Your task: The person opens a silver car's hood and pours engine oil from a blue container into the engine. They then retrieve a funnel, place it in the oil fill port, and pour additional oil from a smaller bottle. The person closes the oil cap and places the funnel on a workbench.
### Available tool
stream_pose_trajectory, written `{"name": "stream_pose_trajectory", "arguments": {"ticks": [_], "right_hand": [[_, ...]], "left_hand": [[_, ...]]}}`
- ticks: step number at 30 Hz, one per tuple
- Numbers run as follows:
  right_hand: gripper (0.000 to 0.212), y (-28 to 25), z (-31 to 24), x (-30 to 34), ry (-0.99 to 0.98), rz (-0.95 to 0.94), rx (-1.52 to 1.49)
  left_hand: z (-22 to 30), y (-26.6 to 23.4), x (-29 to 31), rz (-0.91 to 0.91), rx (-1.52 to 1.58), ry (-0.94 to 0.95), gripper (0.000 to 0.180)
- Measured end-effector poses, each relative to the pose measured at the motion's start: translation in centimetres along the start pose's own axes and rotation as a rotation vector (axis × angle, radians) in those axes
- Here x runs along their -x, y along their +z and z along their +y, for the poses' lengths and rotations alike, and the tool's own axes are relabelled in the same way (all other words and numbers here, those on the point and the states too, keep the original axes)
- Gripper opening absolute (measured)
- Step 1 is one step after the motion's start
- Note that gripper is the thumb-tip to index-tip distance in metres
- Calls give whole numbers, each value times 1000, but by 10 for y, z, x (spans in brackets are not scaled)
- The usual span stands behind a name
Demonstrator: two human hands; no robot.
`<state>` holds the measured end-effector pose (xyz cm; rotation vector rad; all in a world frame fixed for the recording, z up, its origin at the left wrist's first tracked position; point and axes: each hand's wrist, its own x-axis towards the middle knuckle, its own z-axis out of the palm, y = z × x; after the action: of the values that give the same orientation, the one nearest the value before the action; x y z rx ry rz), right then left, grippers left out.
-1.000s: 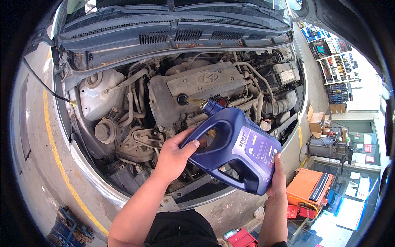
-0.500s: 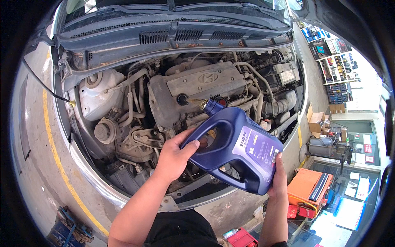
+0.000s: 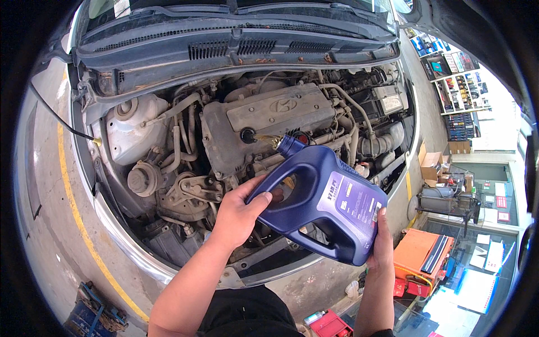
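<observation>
Angled in from seven o'clock, the left hand [image 3: 238,212] clamps the purple jug [image 3: 337,203] near centre; the right hand [image 3: 382,240], from five, cups its bottom. The jug tips toward eleven, pouring amber liquid [image 3: 268,138]. Concrete floor [image 3: 48,230] lies at eight, shelves [image 3: 461,94] at two.

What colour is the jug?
The jug is dark blue-violet, with a lighter purple label; best seen in the head view.
</observation>
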<state>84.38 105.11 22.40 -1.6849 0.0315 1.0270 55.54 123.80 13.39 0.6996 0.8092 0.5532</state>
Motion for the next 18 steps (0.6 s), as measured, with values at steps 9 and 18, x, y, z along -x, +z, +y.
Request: {"name": "stream_pose_trajectory", "arguments": {"ticks": [9,18], "right_hand": [[69,1,0,-4,1,9,16],[69,9,11,-18,55,-10,2]], "left_hand": [[1,-2,-1,14,-15,-1,49],[0,-9,-5,20,3,-1,51]]}}
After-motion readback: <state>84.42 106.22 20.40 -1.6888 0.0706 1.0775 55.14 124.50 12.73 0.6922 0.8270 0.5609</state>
